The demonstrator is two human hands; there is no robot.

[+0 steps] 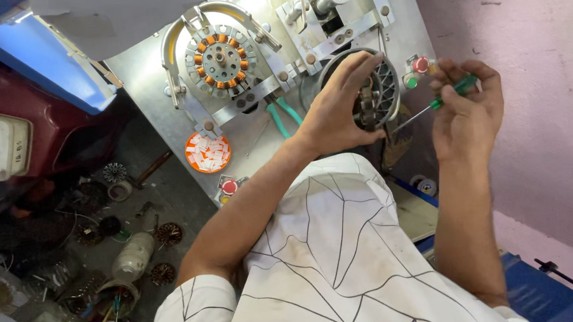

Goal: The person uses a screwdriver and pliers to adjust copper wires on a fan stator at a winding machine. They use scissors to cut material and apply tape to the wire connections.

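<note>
Against machine plate (157, 89): left hand (338, 105) spread, gripping round stator (376, 96) rim; right hand (466, 109) pinching green screwdriver (442, 98), pink wall (558, 70) close beside.

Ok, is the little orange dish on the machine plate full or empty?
Full, or nearly. The orange dish on the metal plate holds a heap of small white pieces covering its bottom, with only the rim showing around them.

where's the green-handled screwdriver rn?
Head view, right side: the green-handled screwdriver is in the right hand, its shaft pointing toward the round stator that the left hand grips.
</note>
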